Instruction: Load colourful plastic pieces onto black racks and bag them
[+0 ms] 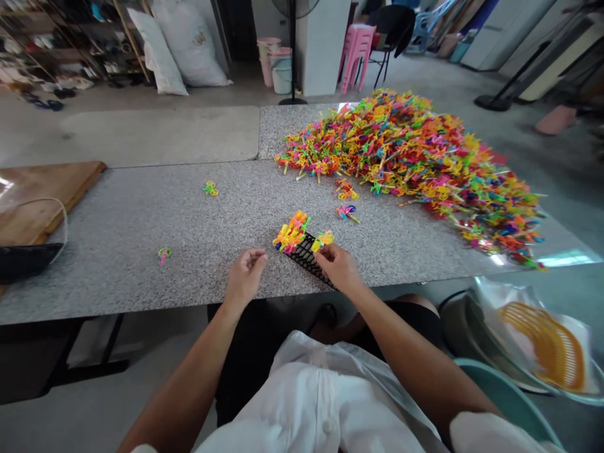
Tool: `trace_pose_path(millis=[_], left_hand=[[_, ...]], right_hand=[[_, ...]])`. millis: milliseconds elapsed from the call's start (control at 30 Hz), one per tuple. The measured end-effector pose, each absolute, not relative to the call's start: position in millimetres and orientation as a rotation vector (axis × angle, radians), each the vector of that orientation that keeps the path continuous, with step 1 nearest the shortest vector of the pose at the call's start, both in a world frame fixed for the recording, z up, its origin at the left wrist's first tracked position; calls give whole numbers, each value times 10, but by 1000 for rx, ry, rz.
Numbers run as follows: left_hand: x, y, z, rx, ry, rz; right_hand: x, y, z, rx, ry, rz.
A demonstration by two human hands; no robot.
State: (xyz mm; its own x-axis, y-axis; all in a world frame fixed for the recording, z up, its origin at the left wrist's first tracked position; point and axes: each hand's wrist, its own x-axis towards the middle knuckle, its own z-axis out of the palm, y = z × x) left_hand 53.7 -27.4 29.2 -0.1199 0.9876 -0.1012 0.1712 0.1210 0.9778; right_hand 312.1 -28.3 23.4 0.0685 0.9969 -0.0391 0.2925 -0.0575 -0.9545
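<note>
My right hand pinches a small plastic toy piece, mostly yellow with some green, over a black grid rack. The rack lies slanted near the table's front edge. Its far left end carries a tight cluster of yellow, orange and pink pieces. Left of the rack, my left hand hovers with its fingers curled in and the thumb close to them; nothing shows in it. Beyond the rack lie a pink and blue piece and an orange one.
A large heap of colourful plastic pieces covers the speckled table's right rear. Single pieces lie at left, one green and yellow, another green and pink. A wooden board is far left. Tubs and a yellow basket stand lower right.
</note>
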Motion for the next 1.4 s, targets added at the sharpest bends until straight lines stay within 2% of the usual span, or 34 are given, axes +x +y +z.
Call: trace_pose_path(millis=[100,200,533,1000,1100,1233,1400], left_hand=[[477,-137,125,1319,1572,1024],[540,-25,47,1391,1597,954],[687,163,13,1878,1664,627],[729,264,42,2012,1751,434],[715,318,25,2010,1802,378],[729,354,74,2036,1853,263],[782,355,148,2056,1938,136]], right_hand=[[2955,-102,168,-1555,-1146,1246],[2783,-8,131,-1631,-1197,1267],[2620,-42,79,-1904,-1828,648],[2541,-193,-15,-1861,-1982,551],[2560,-262,-36,-1774,-1950,566],[2834,-86,36,-1795,-1612,598],[3216,405,140,-1805,-1351,989]])
